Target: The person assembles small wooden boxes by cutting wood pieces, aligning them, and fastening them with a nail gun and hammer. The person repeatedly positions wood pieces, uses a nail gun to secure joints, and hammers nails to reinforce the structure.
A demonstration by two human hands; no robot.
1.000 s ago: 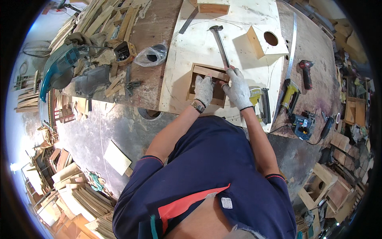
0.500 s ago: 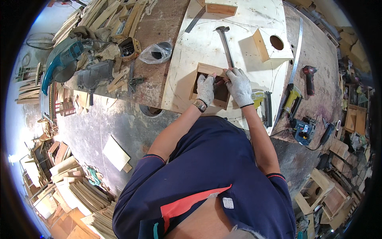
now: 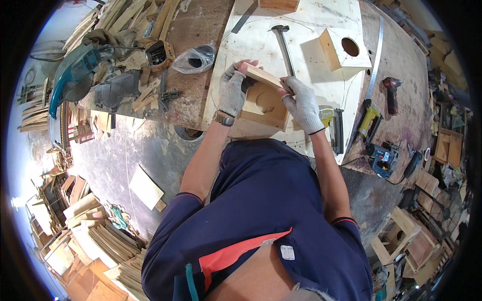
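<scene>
A small open-fronted wooden box (image 3: pixel 273 120) is tilted up between my gloved hands, and a round mark or hole shows on its inner panel. My left hand (image 3: pixel 232 95) is closed round the box's far left corner, fingertips over the edge. On the opposite corner, the thumb and fingers of my right hand (image 3: pixel 300 103) grip the side. A claw hammer (image 3: pixel 285 47) lies just beyond the box, its handle end near my right fingers. Beside my right wrist sits a yellow-green and black nail gun (image 3: pixel 331 123). The box's underside is hidden.
The pale plywood sheet (image 3: pixel 311 22) also bears a wooden box with a round hole (image 3: pixel 344 48) and a metal ruler (image 3: pixel 245 19). To the right are a second nailer (image 3: pixel 369 118), a drill (image 3: pixel 390 95) and a jigsaw (image 3: pixel 382 160). A miter saw (image 3: pixel 75 83) stands left.
The box has been tilted up, so its inside now shows. My left hand has moved from inside the box to its far left corner; my right hand still holds the right side.
</scene>
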